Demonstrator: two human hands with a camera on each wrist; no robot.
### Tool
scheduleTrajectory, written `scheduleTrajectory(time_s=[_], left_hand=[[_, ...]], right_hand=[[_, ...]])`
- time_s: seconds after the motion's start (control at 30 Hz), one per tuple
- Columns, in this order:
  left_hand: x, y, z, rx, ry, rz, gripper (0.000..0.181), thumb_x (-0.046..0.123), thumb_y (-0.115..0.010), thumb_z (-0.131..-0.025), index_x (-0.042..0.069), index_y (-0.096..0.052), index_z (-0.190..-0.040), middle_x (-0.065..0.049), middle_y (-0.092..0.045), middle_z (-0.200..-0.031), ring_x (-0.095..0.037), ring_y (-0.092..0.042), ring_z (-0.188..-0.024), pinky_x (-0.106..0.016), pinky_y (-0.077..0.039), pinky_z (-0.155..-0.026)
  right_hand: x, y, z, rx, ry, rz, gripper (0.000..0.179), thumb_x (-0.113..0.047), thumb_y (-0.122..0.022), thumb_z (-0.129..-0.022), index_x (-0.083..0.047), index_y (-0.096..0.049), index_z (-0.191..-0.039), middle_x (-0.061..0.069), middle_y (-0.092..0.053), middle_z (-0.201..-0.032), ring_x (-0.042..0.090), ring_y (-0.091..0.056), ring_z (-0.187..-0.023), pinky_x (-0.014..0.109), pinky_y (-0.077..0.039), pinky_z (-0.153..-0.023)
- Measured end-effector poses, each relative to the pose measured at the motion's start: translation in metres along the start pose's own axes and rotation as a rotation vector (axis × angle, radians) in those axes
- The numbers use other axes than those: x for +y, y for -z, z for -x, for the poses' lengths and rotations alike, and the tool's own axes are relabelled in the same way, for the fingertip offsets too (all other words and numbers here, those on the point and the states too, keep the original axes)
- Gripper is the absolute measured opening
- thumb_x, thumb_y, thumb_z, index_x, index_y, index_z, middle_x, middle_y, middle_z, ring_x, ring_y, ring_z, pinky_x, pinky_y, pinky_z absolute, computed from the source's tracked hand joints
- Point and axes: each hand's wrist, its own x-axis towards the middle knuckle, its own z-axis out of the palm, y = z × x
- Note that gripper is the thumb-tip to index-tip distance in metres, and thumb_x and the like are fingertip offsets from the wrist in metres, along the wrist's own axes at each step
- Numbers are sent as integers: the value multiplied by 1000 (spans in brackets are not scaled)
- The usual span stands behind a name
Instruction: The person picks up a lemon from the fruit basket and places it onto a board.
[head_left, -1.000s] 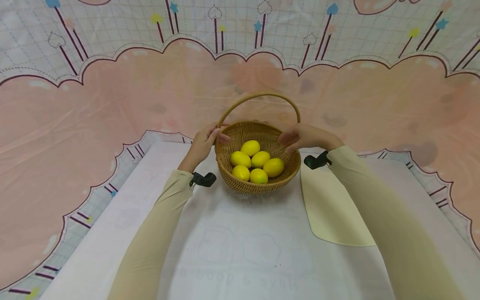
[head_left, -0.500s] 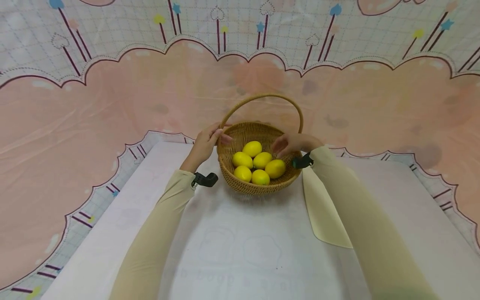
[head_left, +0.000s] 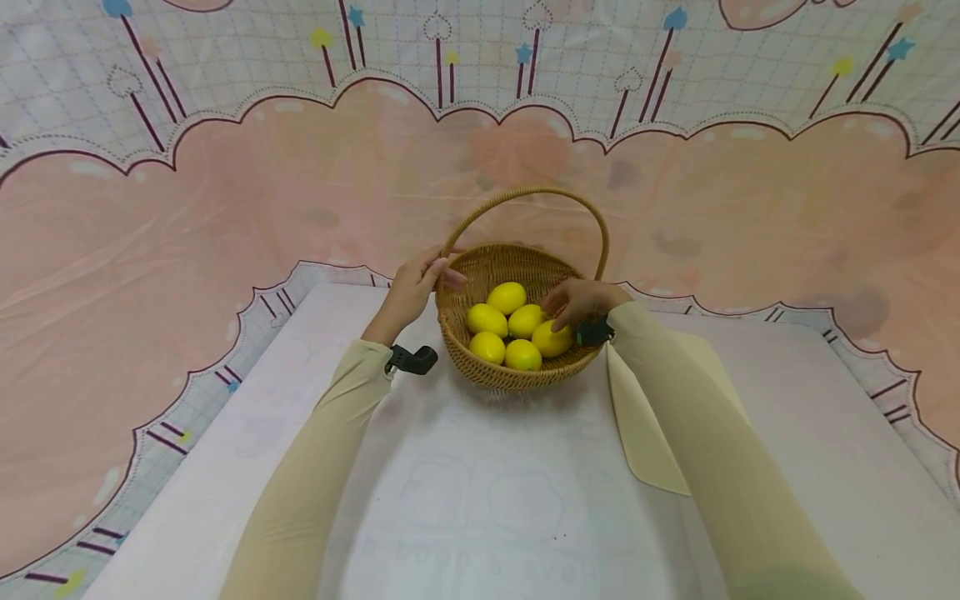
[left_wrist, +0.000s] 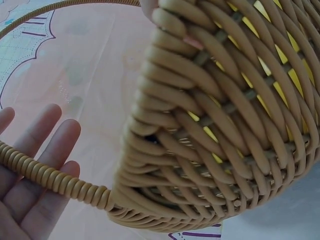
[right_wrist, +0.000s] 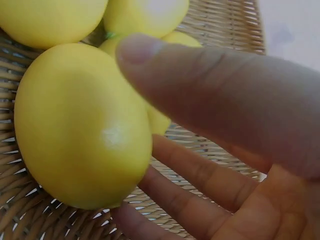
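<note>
One lemon (right_wrist: 82, 127) to be minding first, the rightmost in the single wicker basket (head_left: 495, 379): lying at the tips of the right hand (head_left: 585, 298), much nearer to it than to the left, and running lengthwise roughly up and down in the right wrist view. Reaching in with thumb and fingers standing apart, not curling round the fruit (hard to be judging contact, with the thumb overlapping its edge). Just past it, counting five other lemons (head_left: 507, 297), bunching leftward, so making six. Outside, to the right, counting one cream mat (head_left: 636, 417) on the white table (head_left: 487, 467). Across the basket, touching its far side with the left hand (head_left: 411, 287), extending fingers behind one arched handle (head_left: 536, 190). Beyond everything, facing one printed pink cloth (head_left: 300, 200).
</note>
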Motion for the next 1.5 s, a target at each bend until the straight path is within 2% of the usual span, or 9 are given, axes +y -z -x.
scheduleTrajectory(time_s=[0.1, 0.3, 0.37, 0.63, 0.93, 1.27, 1.4, 1.5], left_hand=[[-2, 0, -1, -3, 2, 3, 35, 10, -34, -102, 1, -48, -133, -30, -65, -104, -41, -65, -99, -50, -50, -92], [-30, 0, -12, 2, 12, -20, 35, 15, -34, -103, 6, -48, -134, -26, -66, -106, -37, -66, -100, -47, -51, -93], [-35, 0, -13, 8, 6, -29, 35, 17, -34, -103, 6, -48, -133, -24, -67, -106, -35, -67, -99, -45, -51, -93], [-36, -1, -9, 29, -6, -13, 38, 23, -36, -103, 1, -50, -129, -22, -68, -106, -32, -67, -100, -42, -52, -92], [-41, -4, -7, 20, 28, -5, 39, 30, -33, -103, 3, -57, -119, -22, -68, -104, -31, -66, -102, -41, -52, -92], [-40, -5, -7, 17, 50, -2, 41, 30, -33, -103, 1, -59, -117, -23, -67, -106, -33, -65, -103, -43, -51, -94], [-39, -6, -7, 33, 40, 36, 40, 27, -34, -103, -1, -58, -117, -25, -66, -107, -35, -65, -104, -44, -50, -94], [-38, -7, -7, 53, 22, 102, 39, 26, -36, -103, -3, -57, -118, -28, -65, -108, -35, -66, -101, -43, -51, -93]], right_hand=[[-2, -3, 0, 6, -13, 24, 50, -12, -66, -87, -1, -49, -133, 22, -47, -139, 35, -44, -130, 43, -42, -105], [-2, -4, -2, -20, -16, 92, 48, -12, -70, -84, -3, -55, -129, 20, -46, -141, 35, -40, -133, 46, -34, -111], [-2, -4, -3, -26, -22, 119, 49, -12, -70, -83, -4, -55, -129, 21, -46, -141, 36, -40, -132, 46, -33, -111], [-6, -6, 1, -20, -78, 186, 53, -15, -73, -81, -7, -55, -131, 21, -52, -135, 35, -47, -126, 47, -37, -108], [-1, -7, -1, 3, -54, 171, 49, -16, -75, -78, -7, -61, -125, 15, -54, -134, 30, -47, -125, 45, -37, -108], [1, -7, -4, 5, -43, 200, 48, -18, -77, -77, -12, -63, -122, 13, -53, -135, 31, -44, -128, 48, -34, -110], [2, -6, -4, -13, -46, 177, 49, -20, -75, -79, -11, -60, -125, 17, -52, -136, 33, -45, -128, 48, -36, -108], [2, -6, -4, -19, -49, 161, 47, -21, -74, -81, -11, -59, -125, 21, -51, -135, 34, -46, -126, 47, -38, -107]])
